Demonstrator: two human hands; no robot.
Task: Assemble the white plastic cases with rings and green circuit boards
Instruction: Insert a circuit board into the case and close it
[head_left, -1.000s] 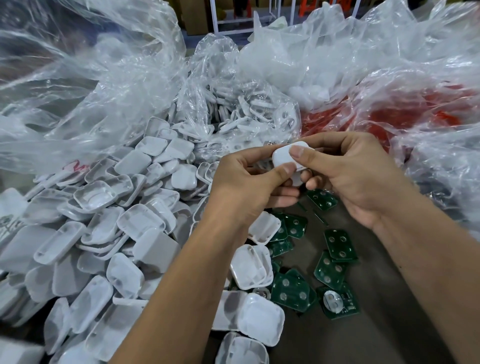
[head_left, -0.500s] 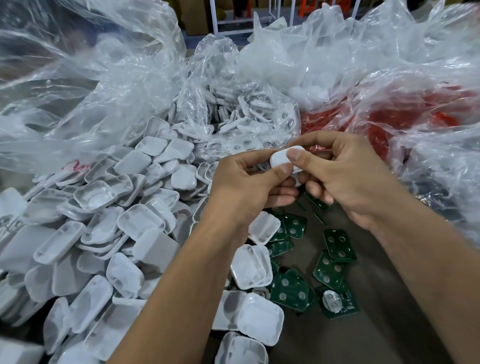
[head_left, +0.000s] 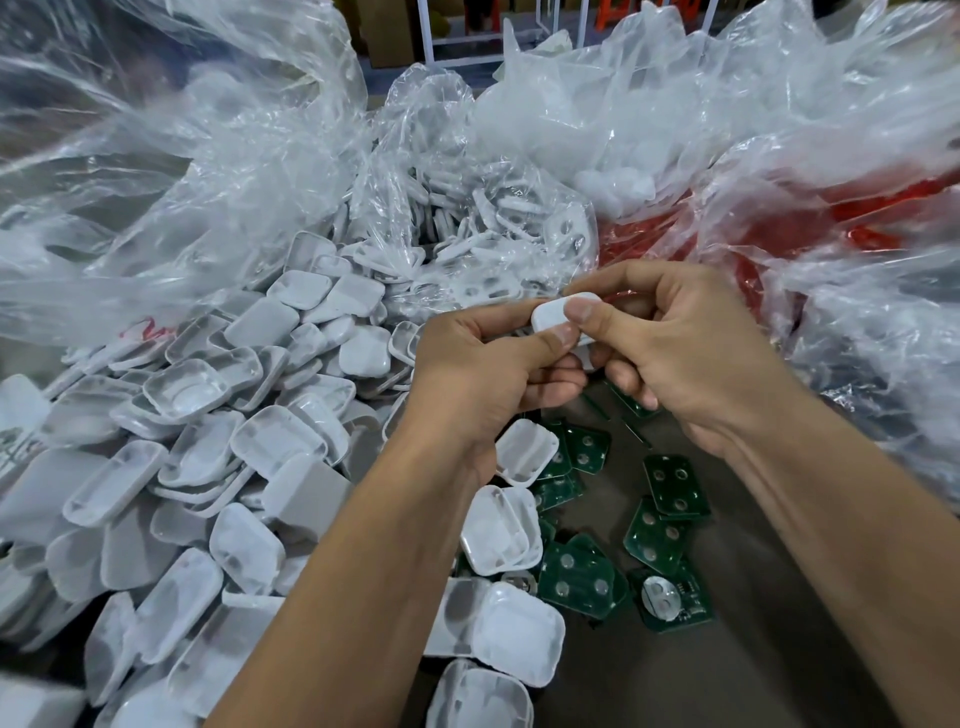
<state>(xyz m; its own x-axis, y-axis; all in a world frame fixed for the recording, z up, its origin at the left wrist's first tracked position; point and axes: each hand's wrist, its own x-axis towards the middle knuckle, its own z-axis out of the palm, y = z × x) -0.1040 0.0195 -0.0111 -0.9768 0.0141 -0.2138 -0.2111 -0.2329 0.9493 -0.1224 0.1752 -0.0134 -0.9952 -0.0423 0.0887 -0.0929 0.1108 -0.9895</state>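
Note:
Both hands hold one small white plastic case (head_left: 551, 315) in mid-air, above the table. My left hand (head_left: 485, 374) grips it from the left with the thumb pressed on its near face. My right hand (head_left: 685, 348) pinches it from the right, thumb on top beside the left thumb. Several green circuit boards (head_left: 675, 486) lie scattered on the dark table below my hands. A large heap of white case shells (head_left: 270, 436) fills the left half. Whether a ring or board sits inside the held case is hidden.
A clear bag of white flat ring parts (head_left: 493, 228) lies open behind my hands. Crumpled clear plastic bags (head_left: 182, 182) surround the work area, one at the right over red contents (head_left: 810, 223). Bare dark table (head_left: 727, 675) shows at the lower right.
The held case and both hands have drifted slightly left, with my thumbs shifting closer together on its face. The piles and boards have not moved.

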